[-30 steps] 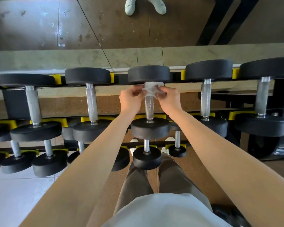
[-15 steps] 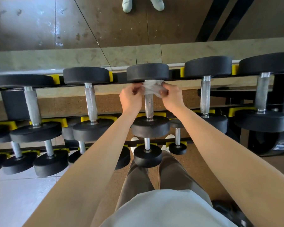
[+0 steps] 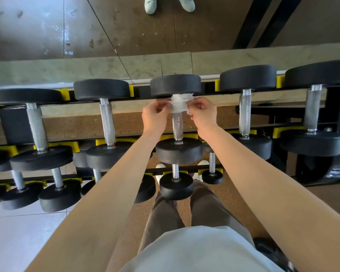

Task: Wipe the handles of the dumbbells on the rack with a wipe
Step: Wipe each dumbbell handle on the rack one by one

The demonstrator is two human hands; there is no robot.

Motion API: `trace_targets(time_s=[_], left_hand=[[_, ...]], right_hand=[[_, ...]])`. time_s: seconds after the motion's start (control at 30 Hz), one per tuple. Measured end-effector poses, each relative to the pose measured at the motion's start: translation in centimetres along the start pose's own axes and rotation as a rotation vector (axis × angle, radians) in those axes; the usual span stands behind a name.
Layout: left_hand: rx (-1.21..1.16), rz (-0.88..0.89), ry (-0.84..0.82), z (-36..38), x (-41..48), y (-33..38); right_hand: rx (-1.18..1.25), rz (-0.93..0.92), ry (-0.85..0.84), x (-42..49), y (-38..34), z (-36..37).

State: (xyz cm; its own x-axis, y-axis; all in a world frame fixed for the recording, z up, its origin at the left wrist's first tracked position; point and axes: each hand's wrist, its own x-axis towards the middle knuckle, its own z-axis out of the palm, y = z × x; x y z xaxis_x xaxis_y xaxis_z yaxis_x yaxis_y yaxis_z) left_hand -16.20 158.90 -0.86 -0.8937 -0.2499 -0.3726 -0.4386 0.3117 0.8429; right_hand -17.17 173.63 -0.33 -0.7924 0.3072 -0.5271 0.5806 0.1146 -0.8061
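A white wipe is wrapped over the far end of the steel handle of the middle dumbbell on the rack's top tier. My left hand pinches the wipe's left edge and my right hand pinches its right edge, one on each side of the handle. The dumbbell's black heads sit at both ends. The part of the handle under the wipe is hidden.
More black dumbbells with bare steel handles lie left and right on the same tier, held in yellow cradles. Smaller dumbbells fill the lower tiers. A mirror behind reflects shoes.
Both hands and the wipe stay at the far end of the middle handle; the wipe has been pulled flatter and wider across it, and the hands have shifted slightly apart.
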Motion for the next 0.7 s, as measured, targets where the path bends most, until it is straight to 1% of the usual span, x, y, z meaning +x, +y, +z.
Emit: trace_targets(time_s=[0.07, 0.1, 0.2, 0.27, 0.37, 0.47, 0.57, 0.6, 0.7], left_hand=[[0.022, 0.024, 0.016, 0.3, 0.0, 0.3], [0.038, 0.024, 0.023, 0.3, 0.0, 0.3], [0.077, -0.058, 0.078, 0.0, 0.1, -0.5], [0.097, -0.145, 0.098, -0.5, 0.3, -1.5], [0.070, -0.207, 0.055, -1.0, 0.3, -2.3], [0.005, -0.169, 0.000, -0.7, -0.1, -1.7], [-0.003, -0.098, -0.081, -0.1, -0.6, -1.0], [-0.005, -0.092, -0.086, 0.0, -0.7, -1.0], [-0.020, -0.106, -0.050, -0.8, -0.8, -1.9]], right_hand=[[0.014, 0.062, 0.094, 0.4, 0.4, -0.9], [0.018, 0.083, 0.098, 0.5, 0.5, -1.1], [0.011, 0.108, -0.016, 0.0, 0.2, -0.5], [-0.029, 0.057, -0.084, -0.5, -0.2, 0.5], [-0.038, -0.003, -0.078, -0.7, -0.3, 1.0], [-0.050, 0.000, 0.001, -0.4, 0.4, -0.4], [-0.077, 0.056, 0.077, -0.1, 1.5, -2.0], [-0.070, 0.067, 0.065, -0.2, 1.6, -2.2], [0.012, 0.063, -0.049, -0.9, 1.2, -1.5]])
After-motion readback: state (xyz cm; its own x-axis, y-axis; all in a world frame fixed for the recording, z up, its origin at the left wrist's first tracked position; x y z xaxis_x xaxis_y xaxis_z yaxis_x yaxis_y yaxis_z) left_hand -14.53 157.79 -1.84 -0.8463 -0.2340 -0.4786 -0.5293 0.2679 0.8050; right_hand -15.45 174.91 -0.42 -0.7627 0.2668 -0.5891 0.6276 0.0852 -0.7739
